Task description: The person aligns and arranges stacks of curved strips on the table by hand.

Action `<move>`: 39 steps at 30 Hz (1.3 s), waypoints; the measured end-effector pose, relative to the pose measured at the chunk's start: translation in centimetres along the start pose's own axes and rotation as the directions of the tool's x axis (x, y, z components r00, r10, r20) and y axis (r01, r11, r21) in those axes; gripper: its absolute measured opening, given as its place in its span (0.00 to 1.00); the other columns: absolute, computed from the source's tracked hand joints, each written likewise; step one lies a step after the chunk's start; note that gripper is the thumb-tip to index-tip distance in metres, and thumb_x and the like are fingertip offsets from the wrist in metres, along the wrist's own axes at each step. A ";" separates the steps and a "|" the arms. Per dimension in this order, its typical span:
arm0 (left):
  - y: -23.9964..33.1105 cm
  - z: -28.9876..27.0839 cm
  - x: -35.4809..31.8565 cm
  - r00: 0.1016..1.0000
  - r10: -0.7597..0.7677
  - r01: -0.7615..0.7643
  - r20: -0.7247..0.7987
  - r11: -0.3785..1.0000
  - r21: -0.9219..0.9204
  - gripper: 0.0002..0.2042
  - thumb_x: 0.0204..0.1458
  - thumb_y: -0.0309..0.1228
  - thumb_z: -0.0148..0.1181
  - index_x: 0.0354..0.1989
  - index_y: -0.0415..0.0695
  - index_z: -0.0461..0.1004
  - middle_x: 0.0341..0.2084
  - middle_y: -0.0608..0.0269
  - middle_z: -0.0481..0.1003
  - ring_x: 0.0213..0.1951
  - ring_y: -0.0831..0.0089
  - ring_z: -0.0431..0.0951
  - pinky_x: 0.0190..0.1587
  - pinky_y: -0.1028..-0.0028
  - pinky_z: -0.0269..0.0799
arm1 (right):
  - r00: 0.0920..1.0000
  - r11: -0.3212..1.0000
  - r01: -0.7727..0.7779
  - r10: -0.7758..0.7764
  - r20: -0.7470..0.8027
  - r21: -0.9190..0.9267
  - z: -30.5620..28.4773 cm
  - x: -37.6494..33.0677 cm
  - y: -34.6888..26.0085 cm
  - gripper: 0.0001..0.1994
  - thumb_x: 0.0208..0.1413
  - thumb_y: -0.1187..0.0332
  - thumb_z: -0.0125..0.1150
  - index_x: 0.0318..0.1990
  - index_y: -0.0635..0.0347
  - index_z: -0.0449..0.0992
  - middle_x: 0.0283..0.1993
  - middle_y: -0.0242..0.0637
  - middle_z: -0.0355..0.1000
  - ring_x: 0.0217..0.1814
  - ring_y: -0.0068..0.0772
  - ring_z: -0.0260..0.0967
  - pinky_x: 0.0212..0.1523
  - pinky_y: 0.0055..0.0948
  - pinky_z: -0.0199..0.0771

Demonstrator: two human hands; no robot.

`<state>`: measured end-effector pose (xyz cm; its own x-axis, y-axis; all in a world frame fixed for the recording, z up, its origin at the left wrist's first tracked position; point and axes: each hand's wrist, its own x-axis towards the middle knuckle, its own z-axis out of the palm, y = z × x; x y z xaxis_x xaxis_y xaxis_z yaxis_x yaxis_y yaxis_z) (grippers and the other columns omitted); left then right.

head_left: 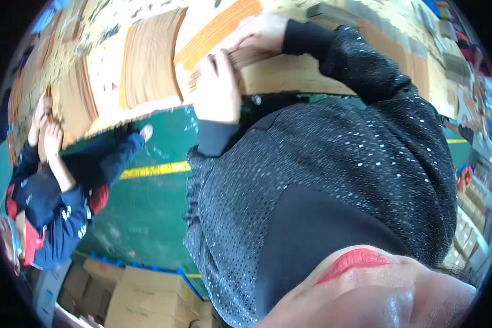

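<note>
**Two hands on a stack of thin brown sheets at a workbench edge**

We saw the left hand [220,87] lying flat, fingers together, pressing on the near end of a stack of thin brown sheets [246,57] at the front edge of a pale workbench [290,74]. The right hand [259,33] curled over the far side of the same stack, fingers closed around its edge. Two other fanned piles of sheets [147,60] lay just to the left.

We judged that the stack could slip or fan apart — it sat close to the bench edge, and an uneven push from either hand might send sheets onto the green floor [153,202].

Much was hard to read: the view was tilted, the sparkly dark sleeves [361,71] hid the wrists, and the sheets were possibly card or envelopes — we could not tell. A co-worker [49,197] stood at the left, hands raised to the bench.
</note>
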<state>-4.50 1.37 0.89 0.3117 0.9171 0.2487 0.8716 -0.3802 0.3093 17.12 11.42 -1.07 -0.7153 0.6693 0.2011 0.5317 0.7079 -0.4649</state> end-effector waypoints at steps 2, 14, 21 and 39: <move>-0.3 0.4 -0.3 0.999 -0.008 0.007 0.032 1.000 0.016 0.21 0.59 0.32 0.58 0.61 0.46 0.68 0.53 0.50 0.72 0.43 0.53 0.82 0.44 0.59 0.80 | 0.985 0.997 -0.041 0.053 0.167 -0.070 -1.5 0.1 -1.3 0.09 0.59 0.62 0.60 0.43 0.44 0.85 0.43 0.35 0.81 0.43 0.43 0.79 0.47 0.40 0.80; -1.6 2.6 -1.5 1.000 -0.011 0.007 0.024 0.986 0.165 0.21 0.59 0.29 0.57 0.61 0.45 0.70 0.56 0.47 0.71 0.45 0.51 0.81 0.44 0.59 0.81 | 0.838 0.533 -0.437 0.535 -0.112 -0.724 -10.6 -7.9 17.5 0.10 0.56 0.68 0.58 0.38 0.62 0.84 0.39 0.51 0.81 0.42 0.53 0.80 0.43 0.47 0.80; -1.3 2.4 -1.7 1.000 0.022 -0.024 0.012 0.981 0.193 0.20 0.57 0.27 0.54 0.60 0.43 0.67 0.55 0.49 0.71 0.45 0.56 0.81 0.44 0.64 0.81 | 0.858 0.569 -0.436 0.496 -0.133 -0.697 -9.7 -9.0 19.8 0.10 0.55 0.65 0.59 0.39 0.59 0.81 0.41 0.47 0.80 0.42 0.52 0.79 0.43 0.47 0.79; -1.5 2.3 -1.4 1.000 -0.013 0.012 0.017 0.998 0.059 0.20 0.57 0.26 0.55 0.60 0.44 0.70 0.55 0.49 0.72 0.45 0.54 0.81 0.46 0.61 0.80 | 0.769 0.618 -0.506 0.639 0.008 -0.602 -10.6 -7.0 16.4 0.15 0.55 0.55 0.66 0.45 0.54 0.84 0.39 0.46 0.81 0.42 0.55 0.79 0.46 0.48 0.78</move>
<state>-5.38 0.88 -1.99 0.3067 0.9238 0.2291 0.8963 -0.3613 0.2573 35.63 20.76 -0.96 -0.2144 0.9652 -0.1496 0.9635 0.2341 0.1301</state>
